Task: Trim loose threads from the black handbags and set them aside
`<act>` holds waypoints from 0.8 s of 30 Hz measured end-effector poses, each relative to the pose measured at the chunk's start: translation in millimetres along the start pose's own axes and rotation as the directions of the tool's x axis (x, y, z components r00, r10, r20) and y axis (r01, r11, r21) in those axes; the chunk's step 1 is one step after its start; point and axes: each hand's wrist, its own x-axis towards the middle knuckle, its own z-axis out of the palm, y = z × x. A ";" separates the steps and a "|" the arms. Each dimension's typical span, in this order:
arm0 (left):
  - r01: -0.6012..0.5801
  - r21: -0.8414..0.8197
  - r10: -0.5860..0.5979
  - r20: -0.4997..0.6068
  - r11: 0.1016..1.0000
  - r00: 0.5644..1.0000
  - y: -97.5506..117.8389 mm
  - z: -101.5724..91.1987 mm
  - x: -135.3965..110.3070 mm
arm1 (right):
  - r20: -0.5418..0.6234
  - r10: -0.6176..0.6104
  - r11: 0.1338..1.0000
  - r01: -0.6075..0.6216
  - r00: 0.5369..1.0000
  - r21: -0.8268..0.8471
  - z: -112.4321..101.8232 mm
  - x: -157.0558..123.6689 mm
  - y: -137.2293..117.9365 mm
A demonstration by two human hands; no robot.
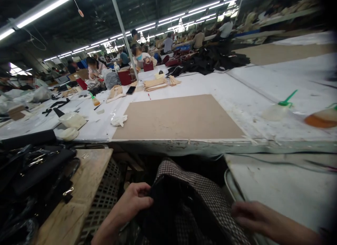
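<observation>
Low in the head view, my left hand point(133, 201) is closed on the dark edge of a checked fabric piece point(195, 194) with a black lining, bunched below the worktable's front edge. My right hand point(247, 214) rests on the right side of the same checked fabric, near a white surface; its fingers look curled against the cloth, but the grip is partly hidden. The fabric hangs in the gap between a wooden bench and the white surface.
A brown board point(179, 116) lies on the white worktable point(263, 86). A green-capped bottle point(279, 109) and an orange-filled bottle point(322, 119) lie at right. A white glove point(119, 120), black straps and bags point(34, 171) on the wooden bench point(79, 199) at left. Other people work at the far tables.
</observation>
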 end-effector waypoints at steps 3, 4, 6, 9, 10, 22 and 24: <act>-0.009 0.104 0.012 -0.033 0.995 0.999 2.0 2.8 3.9 | -0.043 -0.122 0.989 0.117 0.992 -0.089 -19.1 46.1 -50.9; -0.016 0.162 0.024 -0.046 0.987 0.999 5.0 3.7 2.9 | -0.070 -0.181 0.980 0.174 0.981 -0.096 -19.3 60.9 -72.0; -0.043 0.283 0.069 -0.081 0.958 0.994 12.4 6.9 -1.5 | 0.003 -0.364 0.926 0.362 0.931 -0.103 -8.4 87.5 -111.0; -0.072 0.422 0.134 -0.120 0.904 0.984 22.0 14.0 -11.5 | 0.179 -0.553 0.800 0.579 0.813 -0.159 24.7 118.5 -144.7; -0.072 0.445 0.142 -0.125 0.892 0.982 23.5 16.2 -15.3 | 0.230 -0.569 0.767 0.610 0.790 -0.198 35.7 126.2 -148.0; -0.046 0.291 0.155 -0.364 0.956 0.918 -32.1 35.6 -25.5 | 0.314 -0.478 0.766 0.564 0.820 -0.309 51.3 146.5 -123.7; -0.079 0.245 0.154 -0.307 0.966 0.939 -20.1 30.9 -23.3 | 0.301 -0.495 0.753 0.576 0.815 -0.319 48.8 144.3 -124.2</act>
